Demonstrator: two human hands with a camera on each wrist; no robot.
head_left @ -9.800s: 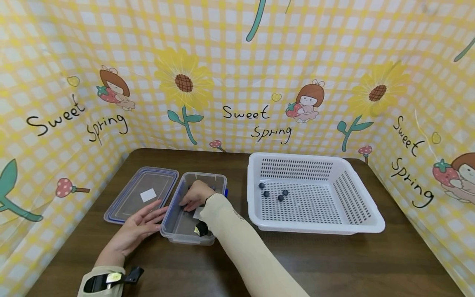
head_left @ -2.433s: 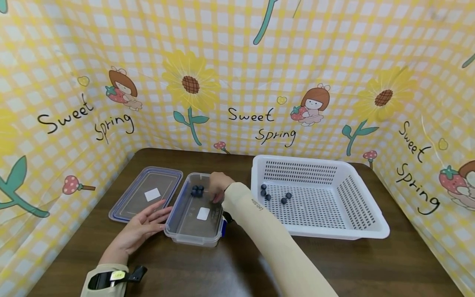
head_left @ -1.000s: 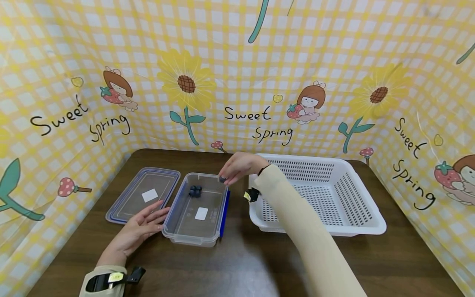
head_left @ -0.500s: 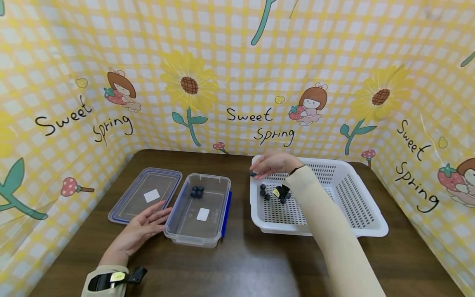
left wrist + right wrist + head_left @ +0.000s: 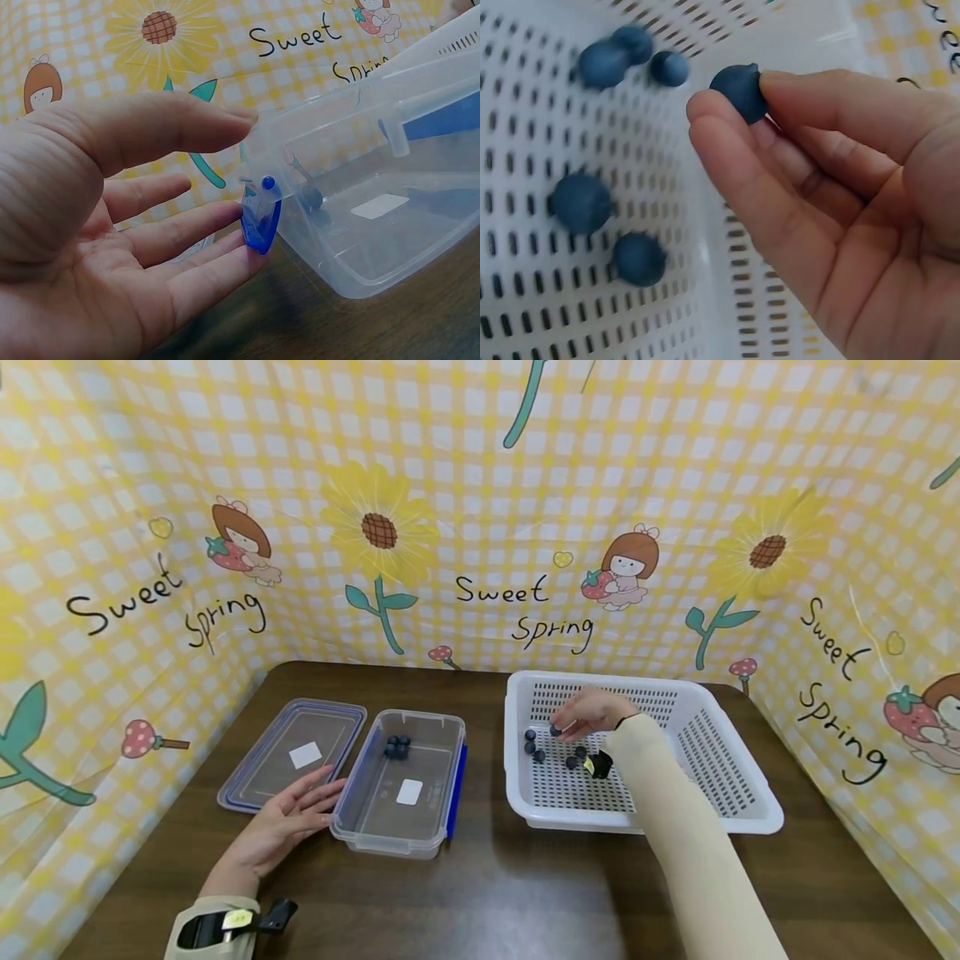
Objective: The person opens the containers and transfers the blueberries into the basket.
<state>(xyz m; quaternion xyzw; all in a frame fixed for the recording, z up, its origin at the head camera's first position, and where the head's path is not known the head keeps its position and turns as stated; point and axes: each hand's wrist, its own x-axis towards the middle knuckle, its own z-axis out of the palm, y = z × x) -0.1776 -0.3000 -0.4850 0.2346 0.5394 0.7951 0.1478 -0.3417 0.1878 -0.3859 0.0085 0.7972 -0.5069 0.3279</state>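
My right hand is over the left part of the white perforated basket. It pinches one blueberry between thumb and fingertips, and several other blueberries lie on the basket floor below. At the left, my left hand rests with fingers spread beside a clear plastic box. In the left wrist view its fingers touch the box's blue latch. A small cluster of blueberries sits at the far end inside the box, beyond a white label.
The box's clear lid with a blue seal lies on the brown table, left of the box. Another blue latch hangs along the box's right side. Checked yellow cloth walls the table at the back and sides.
My right hand has left the box with a blueberry, crossed rightward over the basket rim and lowered inside the basket. The left hand stays by the box.
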